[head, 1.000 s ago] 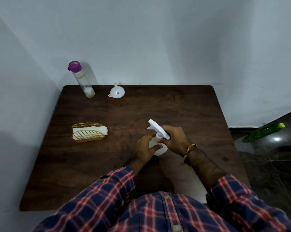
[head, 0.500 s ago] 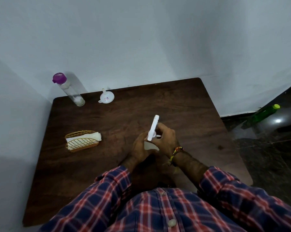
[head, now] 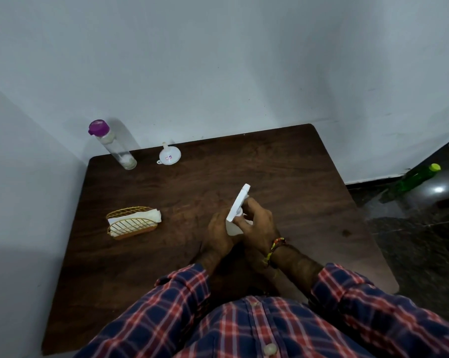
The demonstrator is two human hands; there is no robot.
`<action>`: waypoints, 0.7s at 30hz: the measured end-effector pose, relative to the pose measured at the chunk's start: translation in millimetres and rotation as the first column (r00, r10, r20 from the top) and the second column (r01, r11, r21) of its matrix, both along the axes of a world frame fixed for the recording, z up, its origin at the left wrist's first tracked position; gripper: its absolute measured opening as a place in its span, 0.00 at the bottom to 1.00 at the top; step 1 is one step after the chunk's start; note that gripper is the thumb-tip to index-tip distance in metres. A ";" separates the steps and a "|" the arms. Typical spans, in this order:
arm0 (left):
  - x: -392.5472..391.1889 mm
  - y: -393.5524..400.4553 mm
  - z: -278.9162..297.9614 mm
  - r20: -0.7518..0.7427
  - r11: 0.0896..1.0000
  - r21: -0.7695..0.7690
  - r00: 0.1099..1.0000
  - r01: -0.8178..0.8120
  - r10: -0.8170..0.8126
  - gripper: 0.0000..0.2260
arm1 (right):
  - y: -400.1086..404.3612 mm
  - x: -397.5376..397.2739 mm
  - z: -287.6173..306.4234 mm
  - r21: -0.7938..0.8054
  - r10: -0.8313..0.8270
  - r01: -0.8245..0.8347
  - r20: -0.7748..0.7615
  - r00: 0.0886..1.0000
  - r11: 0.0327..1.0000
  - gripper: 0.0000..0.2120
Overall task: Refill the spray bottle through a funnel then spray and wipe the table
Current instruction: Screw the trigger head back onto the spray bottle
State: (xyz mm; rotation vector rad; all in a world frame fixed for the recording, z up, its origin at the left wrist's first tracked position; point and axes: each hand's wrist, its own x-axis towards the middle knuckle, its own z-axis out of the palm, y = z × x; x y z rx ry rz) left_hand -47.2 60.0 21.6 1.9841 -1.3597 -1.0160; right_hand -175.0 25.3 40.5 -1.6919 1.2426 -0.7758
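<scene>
Between both hands (head: pixel 240 228), seemingly gripped, white spray bottle (head: pixel 237 210).

White spray bottle (head: pixel 234 224), white funnel (head: pixel 169 156), purple-capped clear bottle (head: pixel 112 144), dark brown table (head: pixel 282 171), red-and-navy plaid shirt (head: pixel 244 326)

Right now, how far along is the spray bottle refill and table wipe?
Early. Nothing looks finished. In hand: the left hand holds the spray bottle while the right hand grips its spray head, apparently unscrewing it. Left: the funnel and the purple-capped bottle sit untouched at the table's far edge; the napkins remain in their holder.
</scene>
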 end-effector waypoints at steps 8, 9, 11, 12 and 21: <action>3.4 -3.7 0.1 -0.044 1.000 0.019 0.999 -0.008 0.008 0.28 | 0.9 7.7 0.4 0.050 -0.149 0.145 0.099 0.984 0.988 0.12; 4.6 -3.3 1.9 -0.047 1.000 0.023 0.999 0.009 -0.008 0.29 | 1.8 8.7 0.6 0.068 -0.170 0.163 0.124 0.978 0.984 0.13; 6.8 -1.9 0.2 -0.048 1.000 0.016 0.999 0.020 -0.019 0.30 | 6.0 9.0 -1.8 0.063 -0.132 0.125 0.115 0.985 0.990 0.12; 7.4 -2.1 -1.4 -0.049 1.000 0.013 0.999 0.021 -0.021 0.30 | 8.2 8.0 -3.1 0.050 -0.080 0.075 0.097 0.992 0.996 0.11; 0.0 -1.2 -6.3 -0.097 0.997 -0.033 0.993 -0.068 0.064 0.15 | 8.1 11.7 -4.3 0.096 -0.171 0.157 0.161 0.972 0.983 0.09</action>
